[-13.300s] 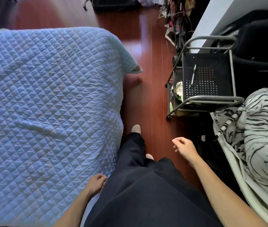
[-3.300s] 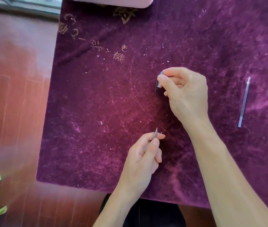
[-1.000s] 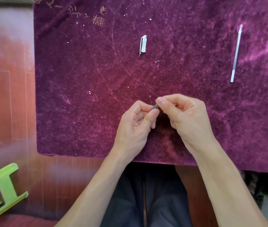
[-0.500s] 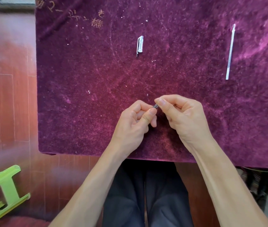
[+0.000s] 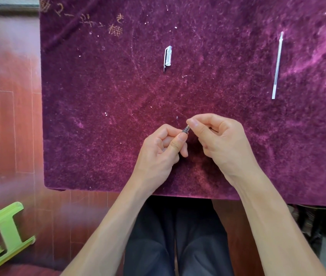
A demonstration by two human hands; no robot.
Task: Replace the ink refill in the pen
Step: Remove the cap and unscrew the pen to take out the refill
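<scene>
The pen [image 5: 186, 130] is pinched at its tip by the right hand [image 5: 221, 142] and gripped below by the curled left hand [image 5: 161, 150], near the front edge of the purple cloth [image 5: 98, 116]. The pen cap [image 5: 168, 56] is laid beyond them, mid-cloth. The refill [image 5: 277, 65] is laid well apart near the right edge, with bare cloth between.

Red wood floor [image 5: 8, 126]; green stool [image 5: 0, 234] (lower left)

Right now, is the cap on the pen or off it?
Off. The cap lies alone on the purple cloth, apart from both hands. The left hand and right hand pinch the pen between them.
</scene>
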